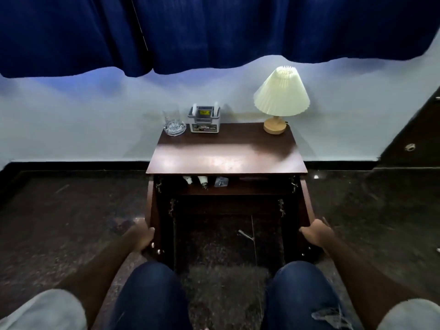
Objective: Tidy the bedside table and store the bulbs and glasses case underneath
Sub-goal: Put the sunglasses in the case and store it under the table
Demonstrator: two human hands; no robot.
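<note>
The table [226, 158] is standing against the pale wall, its two doors swung wide open toward the person. The left hand [140, 238] is curling around the lower outer edge of the left door [154, 225], fingers wrapped over it. The right hand [315, 234] is gripping the matching edge of the right door [302, 220] in the same closed way. Under the table's top, on its inner shelf, two bulbs [196, 181] are lying side by side at the left, with a small shiny item just right of them that is too blurred to name. A dark shape further right on that shelf may be the case; I cannot tell. On the table's back edge are sitting a glass ashtray [174, 128], a caddy [204, 120] beside it, and a lamp [279, 101] at the right corner.
</note>
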